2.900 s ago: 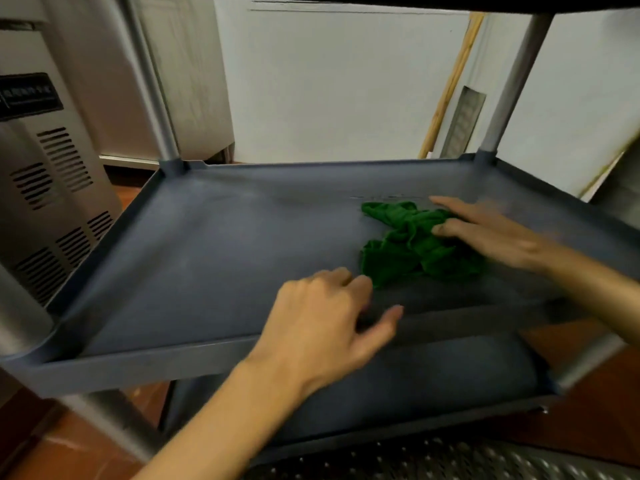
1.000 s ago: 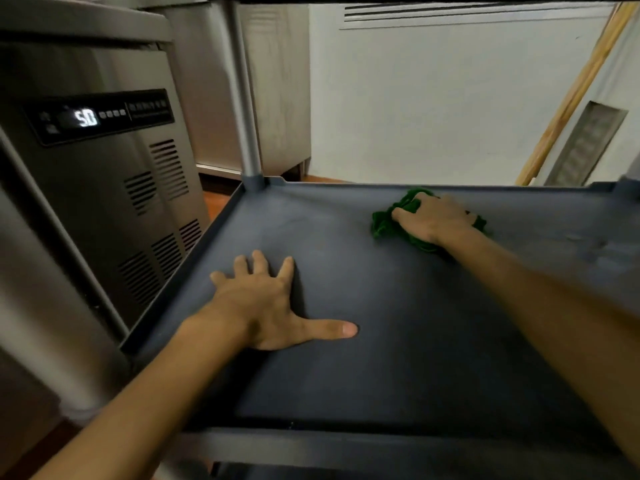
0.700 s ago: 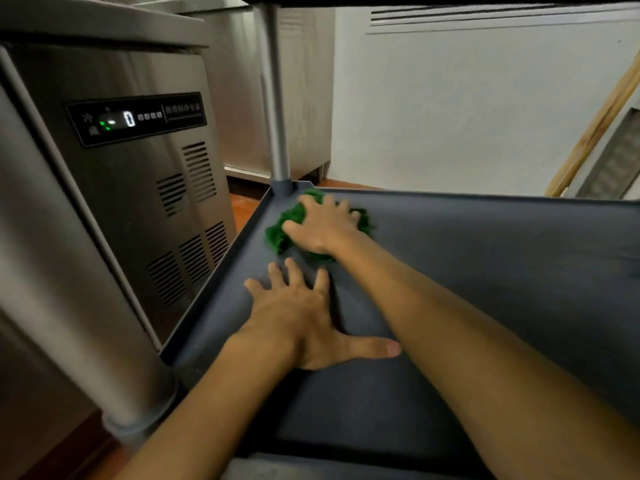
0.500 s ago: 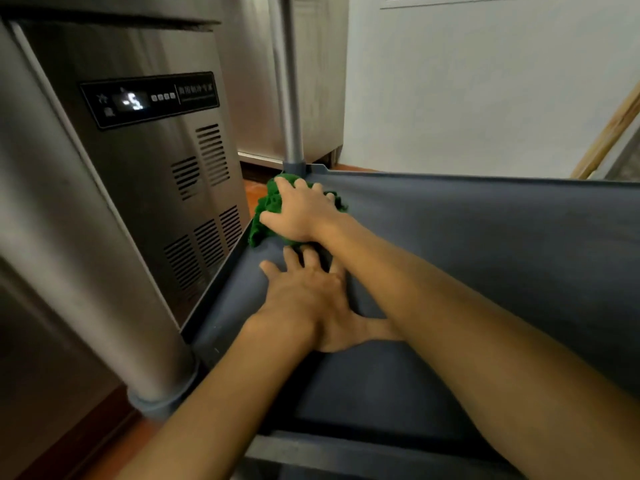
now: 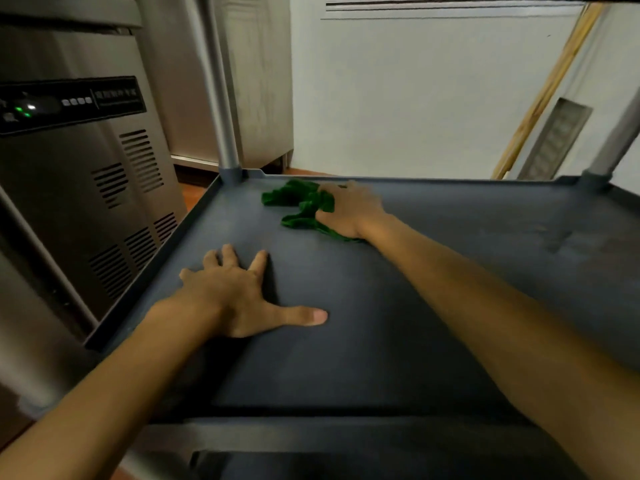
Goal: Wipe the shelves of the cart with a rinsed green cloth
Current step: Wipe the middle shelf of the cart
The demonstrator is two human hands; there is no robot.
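Note:
The cart's dark grey middle shelf [image 5: 381,348] fills the view, with a raised rim all round. A crumpled green cloth [image 5: 298,202] lies on it near the far left corner. My right hand [image 5: 351,211] rests on the cloth's right part, fingers bent over the bunched fabric and holding it against the shelf; part of the cloth is hidden under the palm. Nearer to me on the left, my left hand [image 5: 239,296] lies flat on the shelf with its fingers spread and the thumb pointing right.
A stainless steel appliance [image 5: 79,188] with vents and a lit panel stands close to the cart's left side. Metal cart posts rise at the far left [image 5: 221,98] and far right [image 5: 613,140] corners. A wooden stick [image 5: 543,95] leans on the white wall behind.
My right hand has slid the cloth from the far left corner back rightward along the far edge. My left hand stays flat on the shelf.

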